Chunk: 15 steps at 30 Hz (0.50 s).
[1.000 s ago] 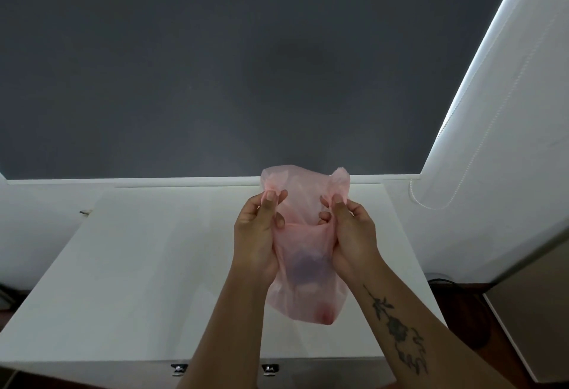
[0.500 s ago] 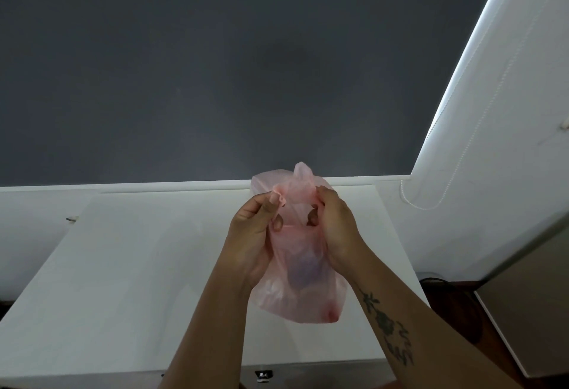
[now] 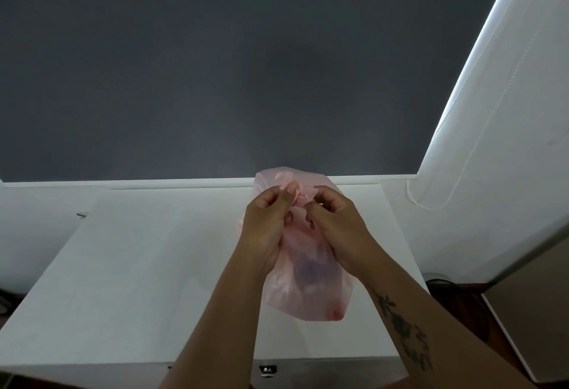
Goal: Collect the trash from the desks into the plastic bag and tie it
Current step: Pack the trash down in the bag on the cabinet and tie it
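A thin pink plastic bag [image 3: 311, 293] hangs above the white desk [image 3: 147, 265], with dark and reddish shapes showing through its lower half. My left hand [image 3: 268, 225] pinches the bag's bunched top from the left. My right hand [image 3: 338, 228] grips the same gathered top from the right, and the fingertips of both hands meet over the twisted plastic. What lies inside the bag is too blurred to name.
A dark grey wall panel [image 3: 215, 65] rises behind the desk. A white roller blind with a bead cord [image 3: 455, 179] hangs at the right. A cable [image 3: 443, 282] lies on the dark floor beside a grey cabinet [image 3: 535, 305] at the lower right.
The bag's two upright handles have been drawn together and bunched. Both hands have closed in toward each other over the top of the bag.
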Each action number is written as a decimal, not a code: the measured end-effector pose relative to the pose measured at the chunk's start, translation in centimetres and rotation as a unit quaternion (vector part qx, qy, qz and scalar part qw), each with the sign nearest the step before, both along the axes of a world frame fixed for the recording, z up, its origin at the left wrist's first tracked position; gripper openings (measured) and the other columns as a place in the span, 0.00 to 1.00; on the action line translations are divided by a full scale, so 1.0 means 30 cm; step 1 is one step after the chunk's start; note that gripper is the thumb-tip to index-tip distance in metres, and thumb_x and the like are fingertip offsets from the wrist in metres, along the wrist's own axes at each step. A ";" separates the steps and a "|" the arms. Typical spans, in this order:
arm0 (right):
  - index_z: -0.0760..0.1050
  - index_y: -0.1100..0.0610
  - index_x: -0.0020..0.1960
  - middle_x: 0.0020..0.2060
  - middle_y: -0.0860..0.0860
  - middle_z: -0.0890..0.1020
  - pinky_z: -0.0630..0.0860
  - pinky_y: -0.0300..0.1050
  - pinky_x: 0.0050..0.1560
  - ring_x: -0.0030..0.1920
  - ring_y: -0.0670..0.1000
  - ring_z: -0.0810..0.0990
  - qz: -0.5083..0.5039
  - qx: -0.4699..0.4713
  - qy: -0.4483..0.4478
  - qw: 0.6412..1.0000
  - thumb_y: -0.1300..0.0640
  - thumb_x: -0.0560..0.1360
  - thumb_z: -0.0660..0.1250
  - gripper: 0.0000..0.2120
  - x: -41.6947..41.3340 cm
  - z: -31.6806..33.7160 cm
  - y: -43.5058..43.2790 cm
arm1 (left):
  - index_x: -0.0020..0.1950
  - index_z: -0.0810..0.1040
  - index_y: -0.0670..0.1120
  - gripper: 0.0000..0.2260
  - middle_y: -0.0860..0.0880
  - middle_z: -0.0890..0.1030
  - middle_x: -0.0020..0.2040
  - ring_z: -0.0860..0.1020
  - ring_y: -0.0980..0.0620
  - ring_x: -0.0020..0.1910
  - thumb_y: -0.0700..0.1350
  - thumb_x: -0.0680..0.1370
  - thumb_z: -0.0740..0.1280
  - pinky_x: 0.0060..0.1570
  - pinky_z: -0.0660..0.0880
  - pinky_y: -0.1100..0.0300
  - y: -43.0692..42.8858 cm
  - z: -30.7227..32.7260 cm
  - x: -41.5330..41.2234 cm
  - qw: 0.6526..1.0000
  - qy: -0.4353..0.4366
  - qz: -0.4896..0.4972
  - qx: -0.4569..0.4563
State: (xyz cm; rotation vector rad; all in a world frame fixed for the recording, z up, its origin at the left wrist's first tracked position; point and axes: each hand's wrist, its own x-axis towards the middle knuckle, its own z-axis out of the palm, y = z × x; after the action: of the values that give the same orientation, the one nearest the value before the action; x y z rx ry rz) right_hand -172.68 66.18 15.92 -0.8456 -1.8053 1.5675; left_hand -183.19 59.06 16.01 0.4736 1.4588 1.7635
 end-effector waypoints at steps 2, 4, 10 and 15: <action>0.79 0.45 0.54 0.48 0.42 0.83 0.82 0.42 0.52 0.50 0.47 0.83 0.014 -0.006 -0.008 1.000 0.44 0.79 0.62 0.10 0.007 0.001 -0.005 | 0.47 0.81 0.44 0.10 0.50 0.77 0.33 0.72 0.54 0.31 0.50 0.79 0.68 0.37 0.75 0.59 0.007 0.009 0.006 1.000 0.019 0.016 -0.018; 0.79 0.44 0.53 0.49 0.41 0.83 0.81 0.41 0.51 0.51 0.46 0.82 -0.003 -0.008 -0.004 1.000 0.42 0.79 0.61 0.11 0.007 0.009 -0.005 | 0.51 0.80 0.43 0.09 0.52 0.78 0.33 0.75 0.55 0.31 0.49 0.80 0.67 0.37 0.76 0.59 0.008 0.015 0.016 0.998 0.049 0.025 -0.029; 0.72 0.46 0.55 0.49 0.41 0.79 0.73 0.27 0.43 0.49 0.42 0.79 -0.096 0.091 -0.005 0.991 0.47 0.82 0.55 0.08 -0.006 0.016 -0.012 | 0.54 0.74 0.53 0.05 0.47 0.83 0.45 0.84 0.48 0.42 0.52 0.82 0.62 0.44 0.83 0.52 0.016 0.005 0.035 0.989 0.138 0.050 -0.023; 0.67 0.46 0.55 0.44 0.39 0.77 0.69 0.21 0.36 0.42 0.40 0.78 -0.167 0.147 -0.013 0.975 0.50 0.84 0.52 0.06 -0.030 -0.001 -0.019 | 0.50 0.68 0.58 0.09 0.59 0.74 0.39 0.76 0.61 0.37 0.54 0.85 0.50 0.36 0.74 0.71 0.019 0.022 0.053 0.961 0.250 0.114 -0.045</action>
State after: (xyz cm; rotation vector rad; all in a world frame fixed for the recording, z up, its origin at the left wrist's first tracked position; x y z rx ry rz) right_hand -173.57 65.61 15.89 -0.9684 -1.7479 1.0521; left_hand -181.59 59.63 16.66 0.7685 2.0038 1.8241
